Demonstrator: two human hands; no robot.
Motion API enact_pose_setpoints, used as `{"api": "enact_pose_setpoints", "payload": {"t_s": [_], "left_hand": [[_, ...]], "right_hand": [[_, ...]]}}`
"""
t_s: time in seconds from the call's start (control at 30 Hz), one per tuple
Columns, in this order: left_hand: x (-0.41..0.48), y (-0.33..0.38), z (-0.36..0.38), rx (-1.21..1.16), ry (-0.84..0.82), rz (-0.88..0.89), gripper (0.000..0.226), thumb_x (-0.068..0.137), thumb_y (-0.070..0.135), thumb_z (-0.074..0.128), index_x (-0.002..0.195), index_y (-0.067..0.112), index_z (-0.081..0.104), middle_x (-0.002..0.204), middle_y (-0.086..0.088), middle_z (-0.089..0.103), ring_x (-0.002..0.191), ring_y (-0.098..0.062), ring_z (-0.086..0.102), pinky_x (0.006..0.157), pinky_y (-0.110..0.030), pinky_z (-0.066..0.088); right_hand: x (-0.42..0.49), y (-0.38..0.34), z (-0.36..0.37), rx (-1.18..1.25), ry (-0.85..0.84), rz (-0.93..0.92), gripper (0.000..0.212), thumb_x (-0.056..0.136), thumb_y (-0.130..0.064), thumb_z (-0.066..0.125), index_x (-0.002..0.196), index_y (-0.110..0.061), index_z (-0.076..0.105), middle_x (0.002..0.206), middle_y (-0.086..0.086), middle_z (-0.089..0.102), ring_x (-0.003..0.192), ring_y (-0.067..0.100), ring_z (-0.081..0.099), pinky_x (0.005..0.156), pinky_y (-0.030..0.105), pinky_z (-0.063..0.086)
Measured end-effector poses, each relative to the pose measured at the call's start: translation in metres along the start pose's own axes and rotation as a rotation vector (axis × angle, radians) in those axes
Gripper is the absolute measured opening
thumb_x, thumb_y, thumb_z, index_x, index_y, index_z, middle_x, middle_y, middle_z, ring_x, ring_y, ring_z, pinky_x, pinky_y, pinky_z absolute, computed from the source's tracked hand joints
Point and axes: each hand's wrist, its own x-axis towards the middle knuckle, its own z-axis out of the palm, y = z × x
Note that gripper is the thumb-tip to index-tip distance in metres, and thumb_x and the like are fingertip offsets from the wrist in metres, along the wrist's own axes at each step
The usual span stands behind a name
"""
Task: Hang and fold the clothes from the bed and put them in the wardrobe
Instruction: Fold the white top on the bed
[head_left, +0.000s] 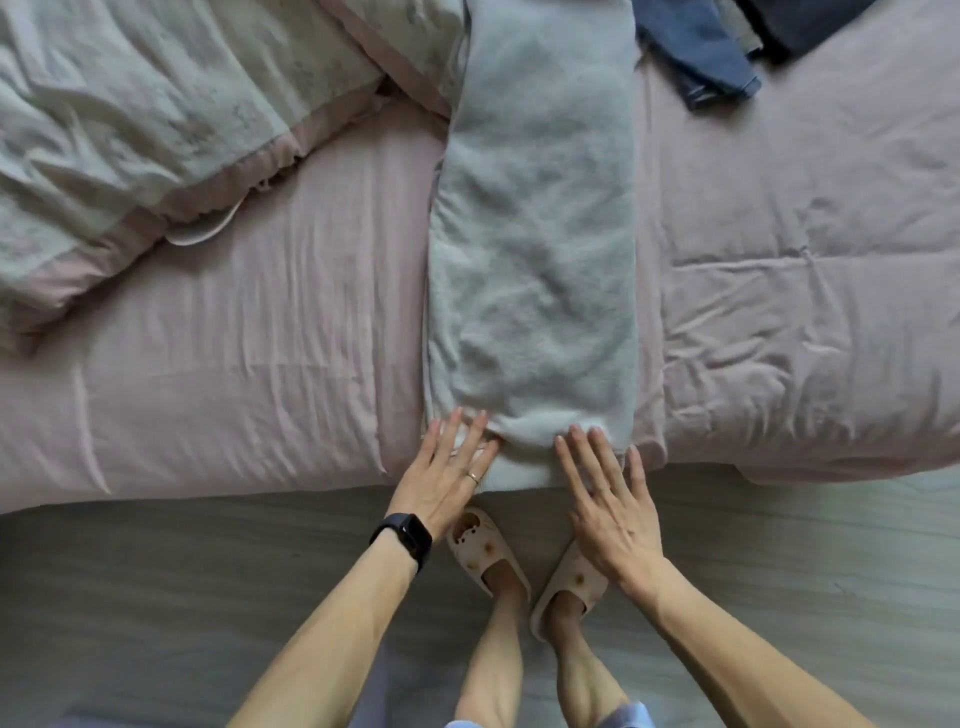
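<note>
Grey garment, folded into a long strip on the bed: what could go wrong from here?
The near hem of the grey garment sits at the edge of the bed, where the left hand and right hand rest flat, gripping nothing; it could slip toward the floor. Its surface is rumpled, so folding now may give an uneven bundle. Its far end lies against the quilt, which could drag along.

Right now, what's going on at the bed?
A person stands at the edge of the bed. A grey fleecy garment lies on it, folded into a long strip. The left hand and right hand are both flat, with straight fingers at the garment's near end. Dark blue clothes lie unfolded at the far right, and a rumpled duvet lies to the left. No wardrobe is in view.
</note>
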Motion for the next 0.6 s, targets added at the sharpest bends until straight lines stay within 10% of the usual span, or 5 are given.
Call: {"api": "enact_pose_setpoints", "payload": {"t_s": [0.2, 0.6], "left_hand": [[0.016, -0.014, 0.016, 0.169, 0.296, -0.001, 0.061, 0.097, 0.020, 0.041, 0.156, 0.024, 0.025, 0.153, -0.013, 0.042, 0.132, -0.046, 0.048, 0.104, -0.056, 0.046], [-0.007, -0.030, -0.063, 0.145, 0.288, 0.146, 0.035, 0.072, 0.008, 0.076, 0.105, 0.019, 0.077, 0.088, -0.006, 0.070, 0.058, -0.022, 0.063, 0.048, -0.029, 0.053]], "right_hand": [[0.028, 0.017, 0.023, -0.163, 0.077, -0.062, 0.065, 0.093, -0.003, 0.040, 0.156, -0.016, 0.033, 0.161, 0.015, 0.031, 0.148, 0.035, 0.031, 0.112, 0.064, 0.033], [0.028, 0.023, -0.042, -0.073, 0.022, -0.153, 0.056, 0.077, 0.003, 0.068, 0.131, -0.013, 0.067, 0.128, 0.022, 0.065, 0.104, 0.040, 0.067, 0.068, 0.043, 0.060]]}}
